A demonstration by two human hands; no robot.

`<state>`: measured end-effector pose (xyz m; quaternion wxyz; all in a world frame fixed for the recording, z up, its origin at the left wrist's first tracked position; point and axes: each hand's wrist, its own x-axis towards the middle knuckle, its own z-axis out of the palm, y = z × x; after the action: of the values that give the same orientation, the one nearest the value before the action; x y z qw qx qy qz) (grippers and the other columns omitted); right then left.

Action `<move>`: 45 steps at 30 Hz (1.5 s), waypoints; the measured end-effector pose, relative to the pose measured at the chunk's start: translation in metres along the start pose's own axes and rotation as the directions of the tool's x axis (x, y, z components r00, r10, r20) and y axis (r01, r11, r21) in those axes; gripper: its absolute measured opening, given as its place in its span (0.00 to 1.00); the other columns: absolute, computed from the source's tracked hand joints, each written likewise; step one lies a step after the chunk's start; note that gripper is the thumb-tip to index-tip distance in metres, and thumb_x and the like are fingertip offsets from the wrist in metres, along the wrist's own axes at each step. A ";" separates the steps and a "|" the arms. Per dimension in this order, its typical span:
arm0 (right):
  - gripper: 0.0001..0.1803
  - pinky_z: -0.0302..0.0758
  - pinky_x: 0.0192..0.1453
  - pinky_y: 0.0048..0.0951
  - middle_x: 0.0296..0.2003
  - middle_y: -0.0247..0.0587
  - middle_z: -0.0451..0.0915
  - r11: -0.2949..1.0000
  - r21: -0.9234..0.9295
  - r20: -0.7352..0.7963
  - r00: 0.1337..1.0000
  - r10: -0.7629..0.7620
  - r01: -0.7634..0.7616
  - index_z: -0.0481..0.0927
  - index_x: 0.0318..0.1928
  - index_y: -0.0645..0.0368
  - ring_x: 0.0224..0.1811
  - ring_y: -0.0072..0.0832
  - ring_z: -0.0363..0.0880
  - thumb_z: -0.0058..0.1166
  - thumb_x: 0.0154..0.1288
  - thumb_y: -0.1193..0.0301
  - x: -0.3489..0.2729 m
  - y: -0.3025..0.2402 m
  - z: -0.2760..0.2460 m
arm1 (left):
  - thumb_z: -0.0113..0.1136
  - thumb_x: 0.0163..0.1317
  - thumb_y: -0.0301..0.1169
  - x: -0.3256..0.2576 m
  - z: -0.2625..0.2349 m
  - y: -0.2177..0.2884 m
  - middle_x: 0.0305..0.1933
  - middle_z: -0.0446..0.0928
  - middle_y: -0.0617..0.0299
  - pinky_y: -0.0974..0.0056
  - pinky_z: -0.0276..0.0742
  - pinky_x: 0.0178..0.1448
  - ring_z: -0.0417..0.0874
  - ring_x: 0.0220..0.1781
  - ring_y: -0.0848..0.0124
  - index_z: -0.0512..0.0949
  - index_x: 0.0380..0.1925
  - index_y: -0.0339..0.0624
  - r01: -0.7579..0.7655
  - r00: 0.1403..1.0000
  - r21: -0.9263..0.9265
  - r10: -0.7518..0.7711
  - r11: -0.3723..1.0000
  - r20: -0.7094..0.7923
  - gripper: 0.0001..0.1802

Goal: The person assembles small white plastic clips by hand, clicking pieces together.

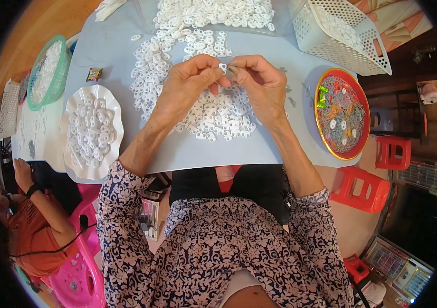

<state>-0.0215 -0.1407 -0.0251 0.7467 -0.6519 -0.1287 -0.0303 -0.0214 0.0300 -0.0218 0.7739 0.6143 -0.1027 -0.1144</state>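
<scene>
In front of me, over the middle of the table, my two hands meet almost tip to tip. My left hand (185,84) pinches a small white plastic piece with a dark hole (222,66) between thumb and fingers. Close beside it, the thumb and forefinger of my right hand (263,84) are pressed together; whatever they grip is too small to name. Below and around both hands spreads a loose heap of similar white plastic pieces (216,115). A larger mass of them (213,13) lies at the far edge.
A scalloped white dish (67,141) of white pieces stands left. On the right are a red gold-rimmed tray (366,115) with grey and coloured bits and a white perforated basket (342,51). A green basket (64,72) and a seated person (44,220) are far left; red stools (362,190) stand right.
</scene>
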 end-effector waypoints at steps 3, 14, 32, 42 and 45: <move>0.07 0.74 0.45 0.18 0.36 0.34 0.79 1.000 0.007 0.043 0.999 0.002 -0.003 0.77 0.42 0.66 0.38 0.17 0.76 0.55 0.63 0.79 -0.001 -0.001 -0.002 | 0.53 0.64 0.29 0.000 0.002 0.001 0.31 0.81 0.58 0.72 0.72 0.37 0.74 0.29 0.77 0.76 0.39 0.33 0.060 0.997 -0.073 -0.064 0.996 -0.045 0.10; 0.10 0.74 0.47 0.19 0.38 0.34 0.79 0.999 -0.014 0.017 0.999 -0.036 0.036 0.75 0.46 0.63 0.40 0.17 0.76 0.54 0.64 0.78 0.000 0.002 0.000 | 0.49 0.66 0.32 -0.001 0.003 0.000 0.25 0.79 0.66 0.74 0.69 0.35 0.71 0.27 0.80 0.78 0.35 0.38 -0.022 0.998 0.204 0.009 0.979 0.064 0.10; 0.12 0.76 0.44 0.20 0.38 0.37 0.79 0.978 -0.186 0.036 0.996 -0.086 0.091 0.75 0.47 0.64 0.38 0.19 0.77 0.55 0.63 0.79 0.000 0.000 -0.003 | 0.47 0.66 0.31 -0.003 0.007 0.000 0.22 0.74 0.65 0.71 0.64 0.29 0.69 0.24 0.79 0.74 0.29 0.37 -0.104 0.994 0.383 0.102 0.918 0.024 0.10; 0.12 0.76 0.43 0.19 0.37 0.36 0.80 0.975 -0.196 0.044 0.994 -0.096 0.102 0.75 0.47 0.64 0.37 0.18 0.77 0.56 0.62 0.79 -0.001 -0.001 -0.004 | 0.47 0.66 0.30 -0.004 0.007 -0.002 0.21 0.73 0.66 0.71 0.62 0.26 0.66 0.22 0.80 0.74 0.29 0.38 -0.137 0.990 0.413 0.135 0.900 0.035 0.10; 0.13 0.74 0.42 0.19 0.36 0.33 0.80 0.982 -0.173 0.016 0.997 -0.070 0.071 0.76 0.45 0.63 0.38 0.17 0.76 0.57 0.59 0.81 -0.002 -0.002 -0.003 | 0.48 0.65 0.30 -0.003 0.007 -0.003 0.21 0.73 0.66 0.71 0.61 0.25 0.66 0.21 0.81 0.74 0.28 0.38 -0.136 0.991 0.411 0.132 0.902 0.038 0.10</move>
<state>-0.0229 -0.1446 -0.0239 0.6850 -0.7095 -0.1523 -0.0647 -0.0261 0.0235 -0.0231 0.6325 0.7547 -0.1699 -0.0394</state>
